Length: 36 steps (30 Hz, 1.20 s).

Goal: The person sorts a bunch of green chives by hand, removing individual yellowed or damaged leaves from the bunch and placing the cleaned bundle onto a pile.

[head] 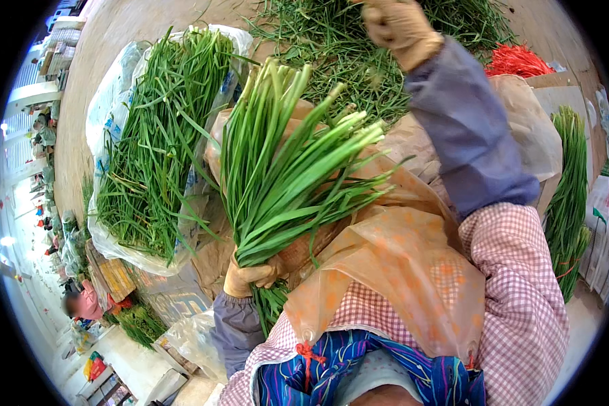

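My left hand (254, 276), in a tan glove, is closed around the leafy end of a bunch of garlic chives (279, 193). The pale cut stems fan out away from me, and some leaf tips hang below my fist. My right hand (396, 30), also gloved, is raised at the top edge of the view, blurred and partly cut off. Its fingers look curled, but what they may hold is not visible. Beneath and beyond it, a heap of loose chive leaves (355, 86) lies on the ground. A translucent orange-patterned plastic apron (401, 254) covers my lap.
A plastic-lined container on the left holds a thick pile of chives (157, 147). Red ties (520, 61) lie at the upper right, near a tied chive bundle (568, 203). Farther left, a person in pink (89, 302) is beside more greens (139, 322).
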### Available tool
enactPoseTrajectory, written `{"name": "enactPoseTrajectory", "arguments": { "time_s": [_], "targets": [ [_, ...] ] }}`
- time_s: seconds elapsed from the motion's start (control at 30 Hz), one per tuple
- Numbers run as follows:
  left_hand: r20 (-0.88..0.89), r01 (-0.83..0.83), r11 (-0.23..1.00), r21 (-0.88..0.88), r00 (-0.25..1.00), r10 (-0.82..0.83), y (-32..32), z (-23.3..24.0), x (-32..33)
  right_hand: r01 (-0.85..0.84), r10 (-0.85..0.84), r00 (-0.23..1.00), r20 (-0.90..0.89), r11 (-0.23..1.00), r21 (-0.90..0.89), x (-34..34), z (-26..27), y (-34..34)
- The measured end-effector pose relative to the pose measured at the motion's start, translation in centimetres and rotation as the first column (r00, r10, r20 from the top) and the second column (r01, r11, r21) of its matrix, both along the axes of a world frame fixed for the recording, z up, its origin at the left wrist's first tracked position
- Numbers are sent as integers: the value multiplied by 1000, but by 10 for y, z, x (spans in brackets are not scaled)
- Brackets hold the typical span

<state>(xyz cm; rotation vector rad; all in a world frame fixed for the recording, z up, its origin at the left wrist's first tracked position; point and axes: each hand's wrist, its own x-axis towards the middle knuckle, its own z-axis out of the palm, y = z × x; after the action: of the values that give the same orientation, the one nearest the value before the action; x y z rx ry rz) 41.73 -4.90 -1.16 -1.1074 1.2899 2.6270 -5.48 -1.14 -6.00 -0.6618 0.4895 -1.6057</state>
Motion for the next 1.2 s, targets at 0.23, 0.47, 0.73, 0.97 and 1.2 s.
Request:
{"name": "enactPoseTrajectory", "arguments": {
  "time_s": [0.23,0.47,0.73,0.97,1.2],
  "targets": [
    [-103,-2,979,202,994,23,-1,-7,-1,675,98,-179,-979,736,-50,27,-31,75],
    [-76,-119,985,127,989,129,12,-2,-3,473,-436,-99,-895,770,-428,119,67,65],
    [-16,-110,994,-20,994,110,14,-2,-8,189,103,710,-696,925,330,138,27,18],
    [-166,-118,968,223,974,157,15,-15,0,324,-280,906,-316,941,96,53,14,51],
    [-70,-161,977,138,983,171,15,-3,-5,-116,287,649,-704,952,282,95,36,-3]
  ]
}}
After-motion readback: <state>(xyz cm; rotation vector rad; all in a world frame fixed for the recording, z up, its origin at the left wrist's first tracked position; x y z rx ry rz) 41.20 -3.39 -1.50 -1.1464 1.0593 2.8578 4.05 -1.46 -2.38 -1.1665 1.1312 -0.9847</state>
